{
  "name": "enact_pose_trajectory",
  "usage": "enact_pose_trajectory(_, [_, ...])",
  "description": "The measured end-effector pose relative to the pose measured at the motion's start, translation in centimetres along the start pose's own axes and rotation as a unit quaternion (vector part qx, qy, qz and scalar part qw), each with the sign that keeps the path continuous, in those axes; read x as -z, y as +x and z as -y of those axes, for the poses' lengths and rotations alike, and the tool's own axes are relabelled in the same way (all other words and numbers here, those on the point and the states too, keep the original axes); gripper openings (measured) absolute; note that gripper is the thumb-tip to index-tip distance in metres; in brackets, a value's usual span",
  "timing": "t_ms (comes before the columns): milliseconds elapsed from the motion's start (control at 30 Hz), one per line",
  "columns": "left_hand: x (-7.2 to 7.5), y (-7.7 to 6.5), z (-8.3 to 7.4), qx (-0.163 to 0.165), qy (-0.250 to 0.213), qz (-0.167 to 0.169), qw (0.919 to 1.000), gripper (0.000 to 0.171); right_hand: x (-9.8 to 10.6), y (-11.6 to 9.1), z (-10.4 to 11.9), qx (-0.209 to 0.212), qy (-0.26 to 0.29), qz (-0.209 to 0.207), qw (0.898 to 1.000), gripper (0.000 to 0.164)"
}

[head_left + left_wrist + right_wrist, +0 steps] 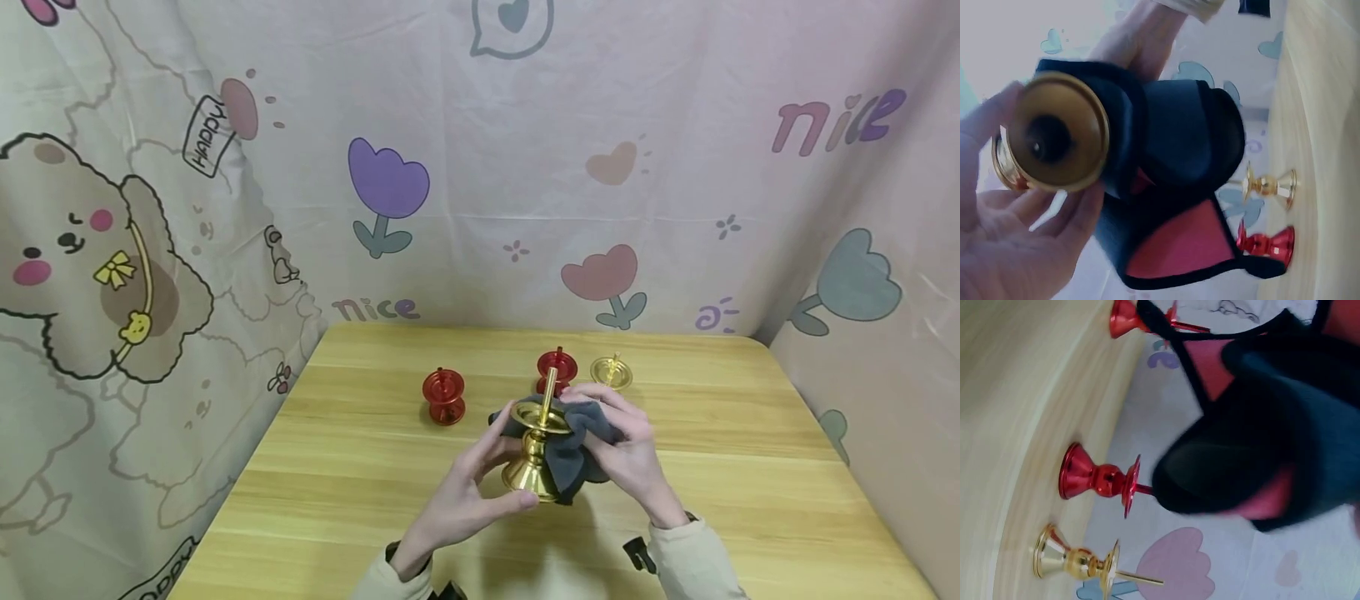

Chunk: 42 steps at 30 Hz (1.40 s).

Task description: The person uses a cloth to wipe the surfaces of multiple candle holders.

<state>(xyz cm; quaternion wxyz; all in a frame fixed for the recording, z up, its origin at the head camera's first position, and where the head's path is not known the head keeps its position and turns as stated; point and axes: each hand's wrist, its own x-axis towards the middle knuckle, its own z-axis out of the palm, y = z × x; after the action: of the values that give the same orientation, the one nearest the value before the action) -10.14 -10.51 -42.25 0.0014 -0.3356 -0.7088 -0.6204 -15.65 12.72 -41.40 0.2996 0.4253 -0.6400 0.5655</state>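
Note:
A shiny gold candle holder (534, 450), with a round dish and a spike on top, is held up over the table. My left hand (468, 492) grips it from the left, thumb near the base; its round underside shows in the left wrist view. From the other side my right hand (626, 446) holds a dark grey cloth (572, 454) against the candle holder. Folds of the cloth hang down, and pinkish-red patches (1182, 244) show on it in the left wrist view. In the right wrist view the cloth covers most of the right side.
On the wooden table (337, 475) stand a red candle holder (444, 396) at left, another red one (557, 367) behind my hands and a second gold one (611, 372) beside it. A printed curtain (480, 167) hangs behind the table's back edge.

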Motion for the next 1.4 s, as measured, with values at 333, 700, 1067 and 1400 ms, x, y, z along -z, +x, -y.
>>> enact_pose_trajectory(333, [-0.4,0.1,0.1,0.002,0.080,-0.055,0.9953,0.104,-0.8,-0.8,0.9,-0.125,-0.194,-0.001,0.973,0.033])
enact_pose_trajectory(700, [-0.6,0.4,-0.8,0.074,0.069,-0.098,0.9901,0.105,-0.9,-1.6,0.4,0.021,-0.103,0.012,0.994,0.014])
enact_pose_trajectory(1067, [-0.8,0.3,-0.7,0.043,0.042,-0.087,0.9944,0.103,-1.5,-2.0,0.1,0.087,-0.115,-0.001,0.990,0.019])
enact_pose_trajectory(1400, [-0.8,0.3,-0.1,0.050,-0.037,-0.077,0.9951,0.099,-1.3,-2.3,-0.8,0.052,-0.024,-0.024,0.998,0.032])
